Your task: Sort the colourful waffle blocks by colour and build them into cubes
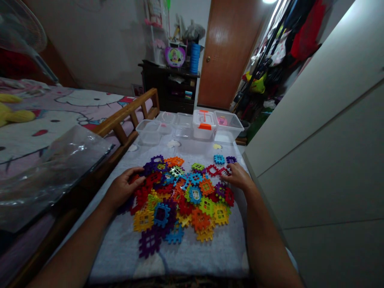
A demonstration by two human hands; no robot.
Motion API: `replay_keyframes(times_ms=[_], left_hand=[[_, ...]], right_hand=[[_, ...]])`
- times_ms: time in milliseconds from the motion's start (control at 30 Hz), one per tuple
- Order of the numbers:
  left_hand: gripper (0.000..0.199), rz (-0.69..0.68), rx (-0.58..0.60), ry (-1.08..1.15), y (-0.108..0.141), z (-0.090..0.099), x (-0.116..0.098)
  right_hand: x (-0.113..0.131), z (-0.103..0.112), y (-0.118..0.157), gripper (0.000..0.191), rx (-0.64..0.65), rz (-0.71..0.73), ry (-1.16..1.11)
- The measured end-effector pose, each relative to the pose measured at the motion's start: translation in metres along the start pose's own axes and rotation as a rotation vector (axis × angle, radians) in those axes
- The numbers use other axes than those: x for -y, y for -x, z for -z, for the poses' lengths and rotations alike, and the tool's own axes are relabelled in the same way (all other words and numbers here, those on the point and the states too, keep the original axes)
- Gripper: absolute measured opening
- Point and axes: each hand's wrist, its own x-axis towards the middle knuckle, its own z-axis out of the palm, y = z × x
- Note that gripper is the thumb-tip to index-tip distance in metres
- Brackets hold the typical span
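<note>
A heap of colourful plastic interlocking building tiles (196, 194), square with notched edges and window-like centres, lies on the cloth-covered table. My left hand (124, 187) rests at the heap's left edge, fingers apart, beside red and purple tiles; nothing shows in its grasp. At the right edge, my right hand (239, 177) has a red tile (224, 172) between thumb and fingers. Close to that hand lie another red tile (213, 170), a blue tile (219, 159) and a purple tile (231, 159). The undersides of the fingers are partly hidden.
At the table's far end stand an open clear box (148, 131), a lidded box with orange clips (204, 127) and another clear box (229, 130) with a pink item inside. A wooden bed rail (129, 110) borders the left, a pale cabinet (324, 152) the right.
</note>
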Motion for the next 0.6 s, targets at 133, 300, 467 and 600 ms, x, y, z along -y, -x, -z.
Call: replay_keyframes(times_ms=[133,300,467,600], left_hand=[[0.058,-0.002,0.002,-0.006,0.0,0.001,-0.002],[0.057,0.002,-0.009,-0.013,0.002,0.002,-0.005],[0.057,-0.007,-0.016,0.005,0.001,0.001,-0.003],[0.056,-0.014,-0.009,0.002,0.001,0.0,0.0]], right_hand=[[0.011,-0.005,-0.003,0.038,-0.113,0.119,-0.066],[0.036,-0.013,-0.007,0.043,-0.085,0.15,0.053],[0.046,-0.012,-0.009,0.034,-0.064,0.129,0.145],[0.043,-0.011,-0.01,0.026,-0.091,0.146,0.042]])
